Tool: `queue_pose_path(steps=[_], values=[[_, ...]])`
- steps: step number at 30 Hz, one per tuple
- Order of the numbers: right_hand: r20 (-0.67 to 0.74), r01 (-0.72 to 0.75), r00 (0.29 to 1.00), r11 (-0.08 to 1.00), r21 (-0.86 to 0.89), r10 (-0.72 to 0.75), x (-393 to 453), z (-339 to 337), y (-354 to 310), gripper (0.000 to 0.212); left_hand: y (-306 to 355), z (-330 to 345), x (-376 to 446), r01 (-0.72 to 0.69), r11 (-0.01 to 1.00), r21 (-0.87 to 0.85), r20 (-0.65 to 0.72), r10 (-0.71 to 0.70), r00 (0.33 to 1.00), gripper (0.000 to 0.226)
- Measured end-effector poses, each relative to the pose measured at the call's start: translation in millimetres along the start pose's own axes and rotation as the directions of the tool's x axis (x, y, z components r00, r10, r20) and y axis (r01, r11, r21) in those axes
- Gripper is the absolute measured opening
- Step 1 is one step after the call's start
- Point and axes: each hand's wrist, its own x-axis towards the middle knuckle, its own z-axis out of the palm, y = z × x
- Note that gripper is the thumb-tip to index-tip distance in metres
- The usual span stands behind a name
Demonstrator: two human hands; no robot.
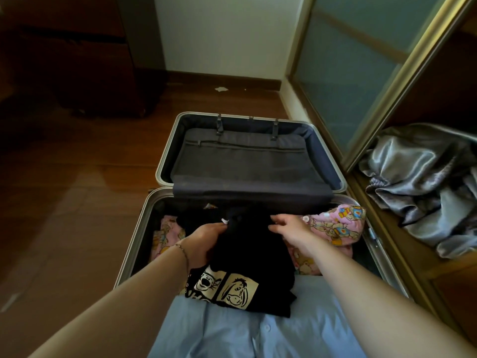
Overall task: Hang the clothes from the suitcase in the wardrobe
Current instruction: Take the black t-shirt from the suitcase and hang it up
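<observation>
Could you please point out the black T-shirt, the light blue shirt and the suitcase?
black T-shirt (247, 254), head view, plain upper fabric.
light blue shirt (206, 332), head view, front panel.
suitcase (136, 239), head view, left metal rim.

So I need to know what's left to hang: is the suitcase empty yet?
Not empty. The suitcase holds pink printed clothes, a blue shirt and a black tee that both hands grip.

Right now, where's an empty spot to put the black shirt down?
The wooden floor left of the suitcase is bare, and so is the strip beyond the lid, up to the wall. Inside it's crowded: both hands hold the black shirt over pink clothes and a blue shirt. Grey fabric fills the wardrobe shelf.
</observation>
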Motion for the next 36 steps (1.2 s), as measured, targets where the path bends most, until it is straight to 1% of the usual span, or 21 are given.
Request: queue_pose_path(steps=[3, 4, 7, 9, 10, 12, 14, 15, 17, 19, 21, 22, 23, 24, 25, 27, 28, 31, 32, 34, 36], values=[[-0.071, 0.045, 0.996, 0.999, 0.015, -0.044, -1.7, -10.3, 2.7, 0.017, -1.4, -5.2, 0.4, -0.027, 0.999, 0.042, 0.099, 0.023, 0.995, 0.027], [-0.077, 0.045, 0.996, 0.998, 0.036, -0.042, -4.4, -14.5, 2.4, 0.017, -2.0, -5.6, 1.1, -0.045, 0.997, 0.059, 0.133, 0.036, 0.990, 0.029], [-0.072, 0.111, 0.991, 0.994, 0.020, -0.109, -9.7, -20.5, 3.6, 0.026, -2.0, -1.9, -1.9, -0.101, 0.981, 0.163, 0.188, 0.070, 0.980, 0.030], [-0.059, 0.165, 0.985, 0.986, 0.016, -0.164, -13.2, -19.4, -0.7, 0.031, 0.8, 3.6, -1.5, -0.175, 0.949, 0.264, 0.168, 0.134, 0.977, 0.033], [-0.041, 0.168, 0.985, 0.985, 0.035, -0.167, -14.9, -18.4, -3.9, 0.031, 2.1, 6.9, 1.0, -0.240, 0.912, 0.333, 0.154, 0.198, 0.968, 0.040], [0.002, 0.160, 0.987, 0.981, 0.109, -0.162, -15.9, -16.9, -8.9, 0.021, 5.2, 13.4, 3.8, -0.344, 0.813, 0.470, 0.138, 0.318, 0.938, 0.065], [0.018, 0.153, 0.987, 0.967, 0.202, -0.160, -18.3, -17.6, -15.4, 0.021, 10.4, 19.2, 1.1, -0.404, 0.730, 0.551, 0.160, 0.382, 0.910, 0.081], [0.026, 0.144, 0.988, 0.961, 0.235, -0.154, -20.2, -18.2, -18.3, 0.022, 13.8, 20.5, -0.3, -0.428, 0.694, 0.578, 0.193, 0.394, 0.899, 0.082], [0.051, 0.156, 0.984, 0.967, 0.199, -0.170, -24.4, -20.3, -21.6, 0.022, 20.4, 21.8, -3.3, -0.482, 0.620, 0.620, 0.270, 0.408, 0.872, 0.079], [0.073, 0.193, 0.976, 0.973, 0.129, -0.204, -29.2, -22.6, -22.8, 0.016, 24.8, 22.5, -4.6, -0.497, 0.579, 0.646, 0.302, 0.405, 0.863, 0.078], [0.075, 0.198, 0.975, 0.974, 0.113, -0.207, -34.2, -25.9, -25.2, 0.021, 28.7, 27.5, -6.7, -0.515, 0.527, 0.676, 0.329, 0.410, 0.851, 0.075], [0.077, 0.205, 0.974, 0.973, 0.102, -0.213, -35.7, -26.8, -27.2, 0.023, 29.9, 31.2, -7.7, -0.523, 0.542, 0.658, 0.330, 0.416, 0.847, 0.069], [0.074, 0.210, 0.973, 0.972, 0.102, -0.218, -37.7, -27.4, -29.2, 0.025, 30.1, 34.9, -9.3, -0.533, 0.559, 0.635, 0.333, 0.425, 0.842, 0.057], [0.078, 0.213, 0.972, 0.972, 0.102, -0.222, -38.5, -27.4, -31.1, 0.025, 30.1, 38.6, -9.8, -0.522, 0.582, 0.623, 0.324, 0.416, 0.850, 0.039], [0.076, 0.212, 0.973, 0.972, 0.101, -0.220, -39.3, -26.9, -33.2, 0.024, 29.0, 42.0, -11.6, -0.519, 0.547, 0.656, 0.301, 0.441, 0.846, 0.023], [0.063, 0.217, 0.973, 0.972, 0.090, -0.223, -39.7, -27.3, -37.8, 0.018, 30.3, 46.8, -12.6, -0.487, 0.575, 0.657, 0.240, 0.453, 0.859, 0.004], [0.053, 0.218, 0.973, 0.971, 0.096, -0.224, -38.5, -28.5, -38.8, 0.016, 33.2, 50.0, -13.5, -0.473, 0.657, 0.587, 0.200, 0.448, 0.871, 0.008], [0.021, 0.221, 0.974, 0.967, 0.128, -0.226, -37.6, -39.6, -44.4, 0.009, 43.9, 47.4, -17.8, -0.485, 0.760, 0.433, 0.097, 0.495, 0.863, 0.021], [0.016, 0.221, 0.974, 0.963, 0.156, -0.227, -36.4, -45.3, -45.3, 0.007, 49.6, 44.9, -19.5, -0.487, 0.780, 0.393, 0.067, 0.504, 0.861, 0.024], [0.024, 0.205, 0.976, 0.946, 0.252, -0.218, -35.7, -55.0, -46.3, 0.005, 60.5, 37.5, -20.9, -0.525, 0.774, 0.353, 0.025, 0.553, 0.833, 0.026], [0.012, 0.225, 0.970, 0.916, 0.333, -0.242, -35.5, -64.0, -51.1, 0.009, 74.8, 31.0, -24.6, -0.550, 0.790, 0.270, -0.038, 0.580, 0.814, 0.023]])
